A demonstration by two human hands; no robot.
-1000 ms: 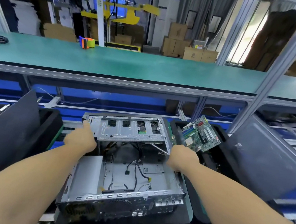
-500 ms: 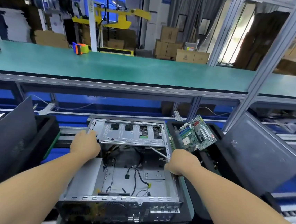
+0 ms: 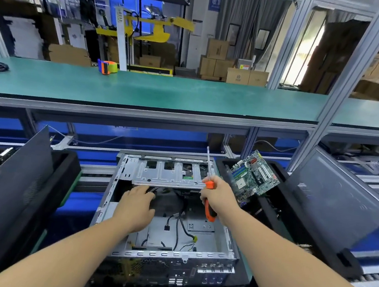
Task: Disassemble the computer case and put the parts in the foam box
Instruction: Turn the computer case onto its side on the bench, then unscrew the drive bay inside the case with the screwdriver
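Observation:
An open grey metal computer case [image 3: 225, 239] lies in front of me, with loose cables on its floor. A silver drive cage [image 3: 169, 176] spans its far end. My left hand [image 3: 135, 205] reaches inside the case, fingers spread toward the cables under the cage. My right hand [image 3: 219, 198] is raised over the case's right side and grips an orange-handled screwdriver [image 3: 208, 205], shaft pointing up. A green motherboard [image 3: 253, 175] leans in the black foam box [image 3: 313, 245] on the right.
A dark side panel [image 3: 340, 204] leans at the right of the foam box. Another black panel [image 3: 10, 193] and black box stand at the left. Beyond is a green bench [image 3: 165, 92] with an orange tape dispenser [image 3: 106, 67] on it.
My left hand has moved from the drive cage's left corner down into the case. My right hand has lifted from the case's right edge, and the screwdriver now points upward.

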